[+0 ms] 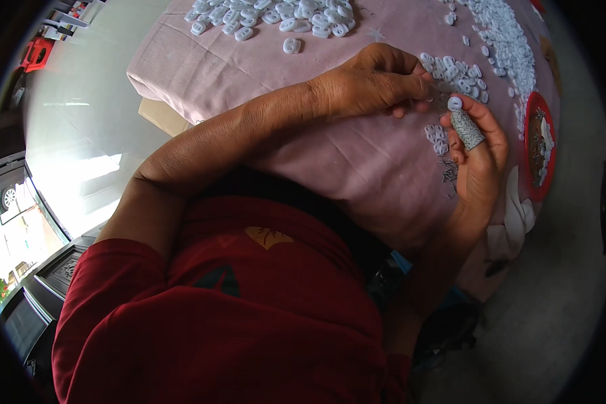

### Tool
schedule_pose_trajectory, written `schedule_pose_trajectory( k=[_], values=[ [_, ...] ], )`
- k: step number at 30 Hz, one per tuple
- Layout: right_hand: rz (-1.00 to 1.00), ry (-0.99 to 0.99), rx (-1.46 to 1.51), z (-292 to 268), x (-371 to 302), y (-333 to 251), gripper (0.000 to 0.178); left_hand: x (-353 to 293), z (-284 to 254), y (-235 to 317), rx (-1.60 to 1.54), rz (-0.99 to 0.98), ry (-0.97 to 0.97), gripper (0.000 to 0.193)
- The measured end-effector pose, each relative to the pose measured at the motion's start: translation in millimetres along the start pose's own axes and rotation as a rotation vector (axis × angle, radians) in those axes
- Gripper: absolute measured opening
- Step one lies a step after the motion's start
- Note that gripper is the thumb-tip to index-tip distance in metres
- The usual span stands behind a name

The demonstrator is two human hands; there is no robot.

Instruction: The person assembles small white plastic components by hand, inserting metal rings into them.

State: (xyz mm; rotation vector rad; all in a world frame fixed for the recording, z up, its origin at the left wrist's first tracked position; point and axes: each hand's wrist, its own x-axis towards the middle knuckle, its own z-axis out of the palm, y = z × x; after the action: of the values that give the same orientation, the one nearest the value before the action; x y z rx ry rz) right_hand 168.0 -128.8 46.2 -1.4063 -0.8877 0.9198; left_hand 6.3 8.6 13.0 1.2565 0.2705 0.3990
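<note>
Your R hand point(481, 145) is pinching a white oval piece point(455, 103) at its fingertips, above the cloth, w/ a speckled grey sleeve point(467, 131) on what looks like the thumb. Your L hand point(384, 77) is bringing its thumb & fingers tog. just beside that piece; can't tell what, if anything, it's gripping, b/c detail there is too small. The hands are sitting v. close, poss. not touching.

For a good hold, you're prob. best off gripping the piece by its rim, face exposed, letting the covered thumb take the pressure. Light force should do, as the hard, plastic-looking surface is likely slippery.

Texture-wise, the piece is looking smooth & rounded, the sleeve coarser. Similar ovals are lying in a small pile point(459, 73) beyond your fingertips & a little cluster point(438, 139) nearer you, next to thin dark metal bits point(449, 174). Soft pink cloth point(283, 155) is creasing underneath; a red tray point(539, 195) at far R is holding assorted bits.
</note>
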Motion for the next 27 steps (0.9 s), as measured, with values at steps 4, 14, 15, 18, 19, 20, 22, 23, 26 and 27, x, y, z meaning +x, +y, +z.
schedule_pose_trajectory(
  k=[4, 14, 15, 18, 19, 20, 22, 23, 26, 27],
  values=[
    [-0.033, -0.011, 0.003, 5, 1, 2, 0.024, 1, 0, 2, -0.102, -0.058, 0.002, 0.021],
    [-0.147, -0.023, -0.046, 13, 1, 2, 0.027, 1, 1, 3, -0.057, -0.067, 0.001, 0.019],
    [-0.152, -0.017, -0.062, 16, 1, 1, 0.028, 1, 0, 3, -0.051, -0.053, -0.004, 0.020],
    [-0.136, -0.011, -0.102, 17, 0, 0, 0.030, 1, 0, 2, -0.026, -0.026, -0.016, 0.020],
    [-0.135, -0.011, -0.102, 17, 0, 0, 0.030, 1, 0, 2, -0.008, -0.013, -0.023, 0.020],
    [-0.133, -0.008, -0.104, 17, -1, 1, 0.030, 1, 1, 2, -0.008, -0.013, -0.024, 0.020],
    [-0.130, -0.007, -0.105, 17, -1, 3, 0.031, 0, 2, 4, 0.026, -0.011, -0.027, 0.022],
    [-0.145, -0.018, -0.101, 16, -1, 4, 0.030, -1, 2, 5, 0.027, -0.011, -0.027, 0.022],
    [-0.162, -0.002, -0.085, 15, -1, 2, 0.030, -2, 2, 7, -0.001, -0.057, -0.036, 0.020],
    [-0.164, 0.021, -0.071, 16, -2, 0, 0.031, -2, 1, 5, -0.009, -0.023, -0.038, 0.020]
  ],
)
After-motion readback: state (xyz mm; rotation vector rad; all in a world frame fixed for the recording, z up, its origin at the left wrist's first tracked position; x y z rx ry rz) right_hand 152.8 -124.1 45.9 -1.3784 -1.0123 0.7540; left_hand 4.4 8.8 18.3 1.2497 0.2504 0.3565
